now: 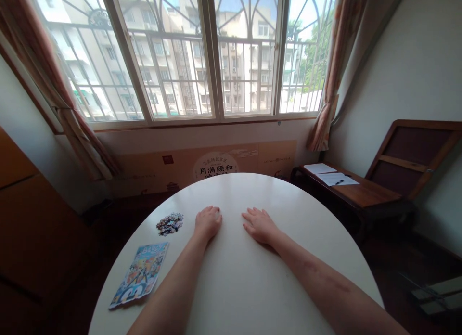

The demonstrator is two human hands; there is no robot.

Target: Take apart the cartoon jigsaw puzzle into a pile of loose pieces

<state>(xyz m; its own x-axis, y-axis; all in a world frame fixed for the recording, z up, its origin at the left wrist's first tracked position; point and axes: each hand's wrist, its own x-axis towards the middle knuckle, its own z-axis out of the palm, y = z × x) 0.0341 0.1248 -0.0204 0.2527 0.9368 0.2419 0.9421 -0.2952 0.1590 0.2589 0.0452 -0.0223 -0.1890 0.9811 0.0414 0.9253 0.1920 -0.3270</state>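
My left hand (208, 222) rests on the white round table (245, 287), its fingers curled together. At its thumb side a small pale and dark spot (218, 212) shows, too small to name surely. My right hand (260, 225) lies palm down on the tabletop, fingers spread and holding nothing. Left of my left hand is a heap of small jigsaw puzzle pieces (169, 224), apart from it. Nearer to me, beside my left forearm, lies a blue illustrated puzzle bag or sheet (140, 272) with a cartoon penguin on it.
Behind the table, a long printed box or panel (267, 157) stands below the barred window (212, 60). On the right, a wooden chair (382, 195) carries papers (337, 179) and a pen. A brown cabinet (32, 219) is at the left, and curtains (72, 113) frame the window.
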